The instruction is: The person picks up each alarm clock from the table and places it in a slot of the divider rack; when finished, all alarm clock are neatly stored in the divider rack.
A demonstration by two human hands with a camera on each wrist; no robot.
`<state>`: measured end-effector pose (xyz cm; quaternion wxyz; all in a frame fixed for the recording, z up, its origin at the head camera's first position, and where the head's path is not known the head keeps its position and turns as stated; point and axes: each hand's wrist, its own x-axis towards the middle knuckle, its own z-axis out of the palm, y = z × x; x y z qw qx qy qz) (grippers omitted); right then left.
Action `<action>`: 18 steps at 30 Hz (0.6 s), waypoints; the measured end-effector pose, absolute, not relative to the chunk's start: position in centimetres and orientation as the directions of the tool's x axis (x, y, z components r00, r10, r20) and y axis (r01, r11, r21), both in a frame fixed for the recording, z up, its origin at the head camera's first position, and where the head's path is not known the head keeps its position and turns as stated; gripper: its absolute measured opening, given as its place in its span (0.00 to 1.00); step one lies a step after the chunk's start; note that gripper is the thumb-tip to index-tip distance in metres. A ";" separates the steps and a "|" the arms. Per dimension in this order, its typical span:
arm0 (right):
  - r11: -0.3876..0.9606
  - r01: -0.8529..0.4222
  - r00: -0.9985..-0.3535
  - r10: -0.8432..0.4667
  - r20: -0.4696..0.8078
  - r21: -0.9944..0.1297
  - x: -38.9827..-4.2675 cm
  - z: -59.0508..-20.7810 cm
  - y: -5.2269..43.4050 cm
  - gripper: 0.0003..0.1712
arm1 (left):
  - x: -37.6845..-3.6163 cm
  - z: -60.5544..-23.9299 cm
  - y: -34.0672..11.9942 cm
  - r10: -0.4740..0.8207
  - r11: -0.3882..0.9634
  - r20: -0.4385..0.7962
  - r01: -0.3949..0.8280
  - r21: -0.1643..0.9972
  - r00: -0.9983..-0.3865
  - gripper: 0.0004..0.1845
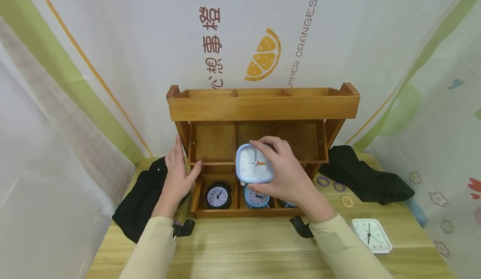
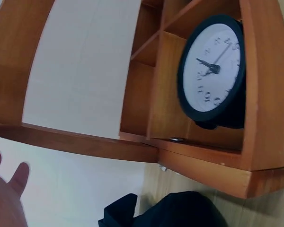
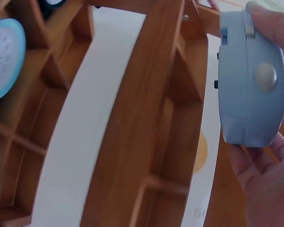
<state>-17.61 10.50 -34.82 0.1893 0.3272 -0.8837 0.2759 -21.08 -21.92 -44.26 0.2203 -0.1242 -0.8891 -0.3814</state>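
Gripping rounded-square blue clock [image 1: 254,163], r. hand [image 1: 286,174]; wooden shelf [image 1: 263,107]

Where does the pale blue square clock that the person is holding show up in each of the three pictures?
Head view: the pale blue square clock is at centre, face toward the camera, gripped by the right hand before the wooden shelf.
Left wrist view: not in it; only a black round clock shows.
Right wrist view: upper right, seen from behind.
Shared landmark: the wooden shelf.
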 end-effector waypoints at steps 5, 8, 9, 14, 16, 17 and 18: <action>0.628 -0.684 -0.715 -0.475 0.514 -0.371 -19.6 -33.6 7.7 0.58 | -21.1 -43.9 -22.2 0.078 0.663 0.470 0.398 0.634 -0.879 0.59; 0.629 -0.682 -0.718 -0.478 0.506 -0.374 -20.9 -33.3 5.7 0.58 | -21.2 -43.7 -22.4 0.084 0.661 0.474 0.405 0.632 -0.877 0.60; 0.630 -0.681 -0.719 -0.479 0.503 -0.372 -21.4 -33.3 4.9 0.58 | -21.2 -43.7 -22.5 0.083 0.661 0.469 0.401 0.635 -0.879 0.59; 0.634 -0.666 -0.736 -0.469 0.488 -0.394 -23.6 -33.8 1.5 0.61 | -21.1 -43.7 -23.0 0.086 0.670 0.454 0.388 0.633 -0.887 0.59; 0.641 -0.647 -0.755 -0.462 0.466 -0.412 -24.3 -34.4 0.8 0.61 | -21.0 -43.8 -23.0 0.089 0.672 0.449 0.386 0.632 -0.889 0.59; 0.647 -0.635 -0.766 -0.457 0.452 -0.421 -24.5 -34.7 0.6 0.62 | -21.1 -43.8 -23.0 0.090 0.671 0.448 0.386 0.633 -0.890 0.59; 0.656 -0.623 -0.776 -0.454 0.437 -0.426 -24.7 -35.0 0.5 0.62 | -21.1 -43.9 -22.9 0.089 0.671 0.445 0.384 0.635 -0.891 0.59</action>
